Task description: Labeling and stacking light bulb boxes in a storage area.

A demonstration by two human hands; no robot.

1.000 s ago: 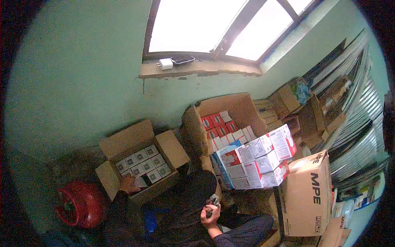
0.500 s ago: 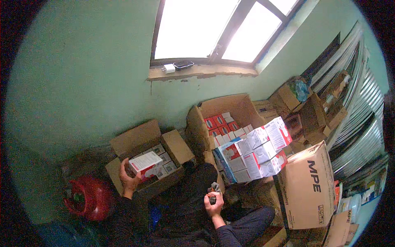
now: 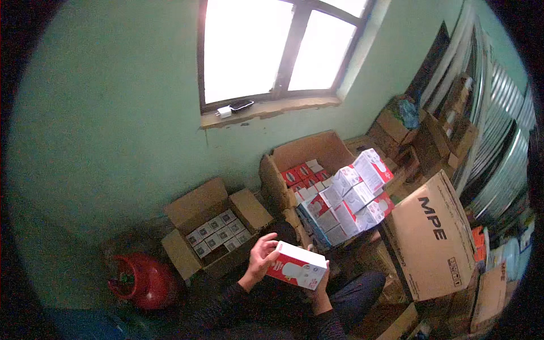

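Note:
A red and white light bulb box (image 3: 297, 266) is held tilted in front of my lap. My left hand (image 3: 262, 259) grips its left end, with fingers over the top edge. My right hand (image 3: 321, 288) holds the right end from behind and below, most of its fingers hidden by the box. Whether it also has the small dark and orange object seen earlier is hidden. Left of my hands an opened carton (image 3: 192, 263) contains rows of small boxes (image 3: 218, 231), with a dark gap near its front.
Ahead right, stacked red and white boxes (image 3: 345, 204) stand before an open carton (image 3: 309, 148) of red boxes. A large brown carton (image 3: 428, 243) is at the right, coiled pipes (image 3: 498, 147) beyond it. A red gas cylinder (image 3: 144, 280) stands at the left.
My left hand has lifted the bulb box out of the left carton and brought it right, over my lap. My right hand has come to the box's right end. The view has shifted.

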